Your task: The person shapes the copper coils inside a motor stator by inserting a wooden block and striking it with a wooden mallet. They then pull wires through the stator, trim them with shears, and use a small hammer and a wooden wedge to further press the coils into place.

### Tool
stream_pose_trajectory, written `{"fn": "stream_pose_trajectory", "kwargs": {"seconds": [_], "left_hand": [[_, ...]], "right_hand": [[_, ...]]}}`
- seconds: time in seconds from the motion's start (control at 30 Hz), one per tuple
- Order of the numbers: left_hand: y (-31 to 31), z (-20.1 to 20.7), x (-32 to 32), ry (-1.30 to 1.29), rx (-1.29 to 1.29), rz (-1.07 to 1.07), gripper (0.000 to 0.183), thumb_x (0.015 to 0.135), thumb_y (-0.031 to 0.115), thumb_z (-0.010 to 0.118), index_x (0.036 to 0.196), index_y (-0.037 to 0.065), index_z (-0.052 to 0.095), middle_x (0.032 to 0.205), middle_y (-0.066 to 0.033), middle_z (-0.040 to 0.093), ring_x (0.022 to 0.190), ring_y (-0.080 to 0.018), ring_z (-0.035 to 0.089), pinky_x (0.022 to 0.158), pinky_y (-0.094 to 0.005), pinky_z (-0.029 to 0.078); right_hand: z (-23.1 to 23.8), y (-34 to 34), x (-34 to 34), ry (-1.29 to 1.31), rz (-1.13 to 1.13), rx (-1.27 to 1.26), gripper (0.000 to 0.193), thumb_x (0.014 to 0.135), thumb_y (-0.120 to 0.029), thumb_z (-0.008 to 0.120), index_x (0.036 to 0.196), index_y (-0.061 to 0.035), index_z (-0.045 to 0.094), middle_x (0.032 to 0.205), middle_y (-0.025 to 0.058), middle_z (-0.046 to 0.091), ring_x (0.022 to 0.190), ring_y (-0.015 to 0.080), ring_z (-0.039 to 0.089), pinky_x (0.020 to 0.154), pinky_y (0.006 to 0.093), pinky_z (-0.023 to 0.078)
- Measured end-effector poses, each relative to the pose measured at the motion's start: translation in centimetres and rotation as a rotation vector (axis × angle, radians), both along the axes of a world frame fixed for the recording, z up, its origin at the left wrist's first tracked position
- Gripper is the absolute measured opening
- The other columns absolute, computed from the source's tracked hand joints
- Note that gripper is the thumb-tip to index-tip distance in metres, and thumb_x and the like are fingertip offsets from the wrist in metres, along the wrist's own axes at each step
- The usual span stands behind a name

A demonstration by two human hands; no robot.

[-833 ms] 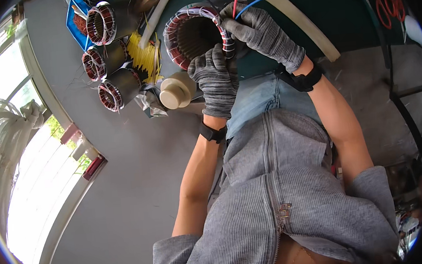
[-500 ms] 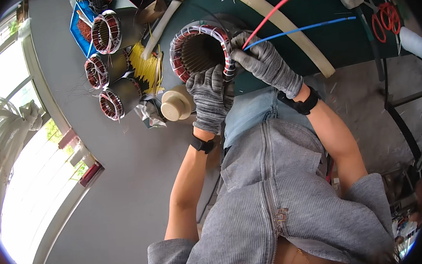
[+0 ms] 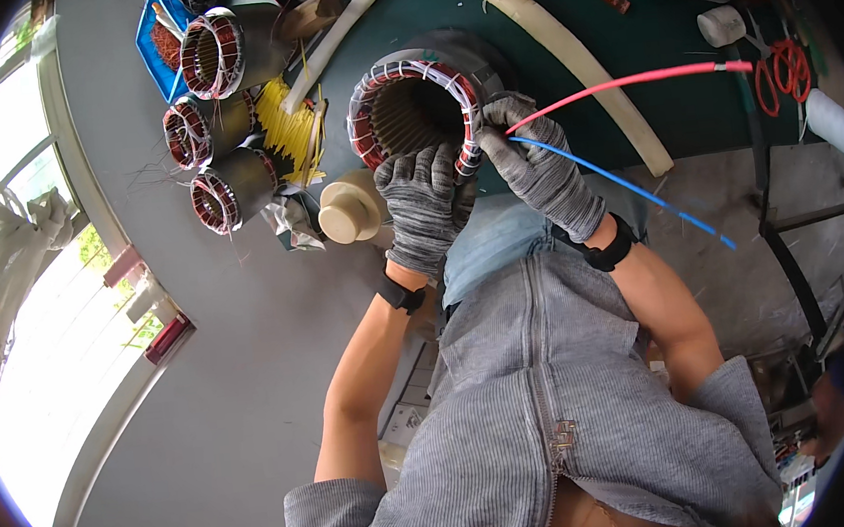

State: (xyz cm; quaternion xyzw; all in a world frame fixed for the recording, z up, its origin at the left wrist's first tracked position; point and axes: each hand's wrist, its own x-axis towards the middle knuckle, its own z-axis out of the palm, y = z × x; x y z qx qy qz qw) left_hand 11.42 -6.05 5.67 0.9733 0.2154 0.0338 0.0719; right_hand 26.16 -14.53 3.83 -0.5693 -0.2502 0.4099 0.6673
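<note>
A motor stator lies with its open end toward me, its red windings bound with white lacing round the rim. My left hand, in a grey knitted glove, hooks its fingers over the stator's near rim and grips it. At the right side of the rim, my gloved right hand is closed, thumb against fingers. A red lead and a blue lead come out of its grasp and stretch to the right. The pinched ends of the leads are hidden by the glove.
Three smaller stators, the top one beside a blue tray, stand at the left. Near them lie yellow strips and a cream stepped cylinder. A long pale bar, red-handled scissors and a white spool lie rightward.
The red and blue leads have swung downward, the blue one now slanting toward me. Both hands stay at the stator's rim, while the view has shifted slightly.
</note>
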Motion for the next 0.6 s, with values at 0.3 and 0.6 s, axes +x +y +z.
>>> {"fn": "stream_pose_trajectory", "kwargs": {"seconds": [0.3,0.6], "left_hand": [[-1.6,-0.6,1.4,-0.020,0.052,0.096,0.043,0.073,0.028,0.065,0.105,0.004,0.052,0.090,-0.0097,0.055,0.082,-0.0290,0.051,0.073,-0.0444,0.034],[-2.9,-1.0,3.0,-0.050,0.027,0.300,0.038,0.076,0.022,0.055,0.110,0.008,0.050,0.093,-0.0125,0.055,0.088,-0.0305,0.051,0.079,-0.0451,0.034]], "right_hand": [[-0.6,-0.4,-0.4,0.372,-0.174,0.001,0.011,0.082,-0.007,0.062,0.091,-0.0031,0.057,0.084,0.0058,0.060,0.071,0.0138,0.056,0.068,0.0265,0.047],[-0.6,0.5,-1.7,-0.245,-0.200,0.001,0.006,0.084,-0.005,0.051,0.089,-0.0048,0.056,0.082,0.0102,0.057,0.077,0.0255,0.054,0.072,0.0334,0.044]]}}
